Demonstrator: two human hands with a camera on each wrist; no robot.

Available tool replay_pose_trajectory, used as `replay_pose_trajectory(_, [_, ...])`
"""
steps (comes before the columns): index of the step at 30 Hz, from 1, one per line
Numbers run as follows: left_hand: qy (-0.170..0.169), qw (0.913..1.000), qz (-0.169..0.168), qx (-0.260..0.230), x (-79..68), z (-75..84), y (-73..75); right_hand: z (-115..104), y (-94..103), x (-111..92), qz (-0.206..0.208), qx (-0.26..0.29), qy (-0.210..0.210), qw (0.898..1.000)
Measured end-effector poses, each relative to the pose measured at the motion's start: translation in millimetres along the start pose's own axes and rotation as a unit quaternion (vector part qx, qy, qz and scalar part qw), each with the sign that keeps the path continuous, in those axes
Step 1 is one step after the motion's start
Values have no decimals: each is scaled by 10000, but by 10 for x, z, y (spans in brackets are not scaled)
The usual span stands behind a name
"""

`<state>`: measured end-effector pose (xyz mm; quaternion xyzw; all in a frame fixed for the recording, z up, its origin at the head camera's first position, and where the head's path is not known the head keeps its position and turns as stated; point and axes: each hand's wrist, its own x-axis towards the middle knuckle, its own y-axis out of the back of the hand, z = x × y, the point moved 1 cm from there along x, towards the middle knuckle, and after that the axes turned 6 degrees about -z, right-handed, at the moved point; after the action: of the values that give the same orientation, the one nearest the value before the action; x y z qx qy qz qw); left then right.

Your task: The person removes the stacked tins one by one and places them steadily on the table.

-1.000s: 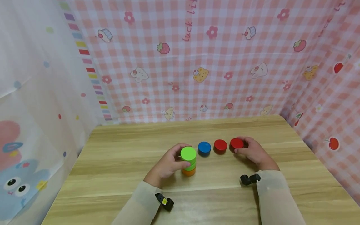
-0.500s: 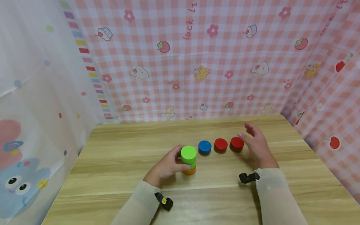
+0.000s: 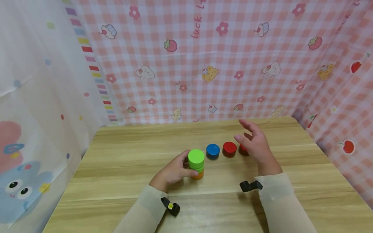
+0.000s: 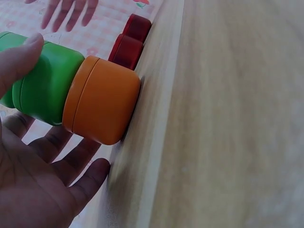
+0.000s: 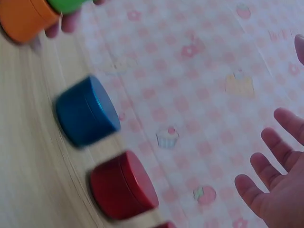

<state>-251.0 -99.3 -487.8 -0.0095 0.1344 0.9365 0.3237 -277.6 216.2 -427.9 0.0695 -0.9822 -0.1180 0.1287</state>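
Note:
A stack of round lidded tins stands on the table in the head view, an orange tin (image 3: 198, 175) at the bottom and green tins (image 3: 196, 157) above it. My left hand (image 3: 172, 170) grips the stack from the left side. In the left wrist view its thumb (image 4: 21, 59) lies on the green part, with the fingers behind. My right hand (image 3: 256, 145) is raised over the table with fingers spread and nothing in it. Beneath it one red tin (image 3: 243, 150) is partly hidden. The blue tin (image 5: 88, 111) and another red tin (image 5: 123, 185) stand farther left.
The blue and red tins form a row right of the stack on the wooden table (image 3: 131, 149). A pink checked cloth (image 3: 186, 64) hangs behind the table's back edge. White cloth (image 3: 43, 81) hangs at the left.
My right hand has let go of the rightmost red tin, risen and moved left over it. The left hand stays at the stack, its thumb slightly lower than before.

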Motion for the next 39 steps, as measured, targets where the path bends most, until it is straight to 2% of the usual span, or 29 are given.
replay_pose_trajectory(7, [47, 10000, 13, -1, 0, 10, -4, -73, -267, -7, -554, 84, 502, 9972])
replay_pose_trajectory(14, [23, 10000, -5, 48, 12, -10, 5, -69, -498, -39, -1067, -130, 464, 9931])
replay_pose_trajectory(20, [27, 10000, -24, 30, 7, -11, 7, -61, -693, -84, -1416, -129, 692, 9874])
replay_pose_trajectory(25, [-38, 10000, -73, -40, -5, 3, 9, -59, -857, -126, -1706, -152, 701, 9827])
replay_pose_trajectory(31, [-180, 9997, -143, -79, -10, -2, 4, -38, -1004, -164, -1912, -293, 750, 9782])
replay_pose_trajectory(39, [-280, 9994, -196, -13, -17, -10, 4, -7, -1090, -184, -1976, -257, 569, 9783])
